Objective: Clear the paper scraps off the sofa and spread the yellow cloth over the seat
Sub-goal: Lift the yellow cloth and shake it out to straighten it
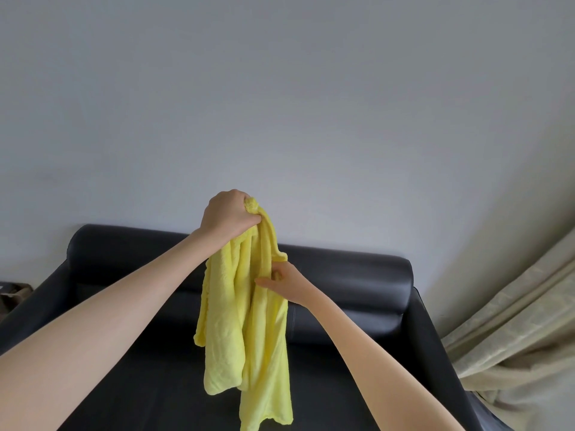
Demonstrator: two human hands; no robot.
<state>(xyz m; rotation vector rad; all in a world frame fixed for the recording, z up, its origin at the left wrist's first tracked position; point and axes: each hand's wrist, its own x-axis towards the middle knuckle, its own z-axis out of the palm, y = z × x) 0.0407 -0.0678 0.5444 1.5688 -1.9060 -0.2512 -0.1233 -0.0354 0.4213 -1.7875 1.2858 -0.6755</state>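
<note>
The yellow cloth [249, 331] hangs bunched in long folds above the black leather sofa [357, 281]. My left hand [227, 214] grips its top end in a fist, held high in front of the backrest. Lower and to the right, my right hand [284, 283] pinches an edge of the cloth between thumb and fingers. The cloth's bottom reaches down over the seat [149, 374] near the lower edge of the view. No paper scraps show on the visible parts of the seat.
A plain grey wall [280, 104] rises behind the sofa. A beige curtain [513, 331] hangs bunched at the right, next to the sofa's arm. At the far left edge some brown item [14, 293] sits beside the sofa.
</note>
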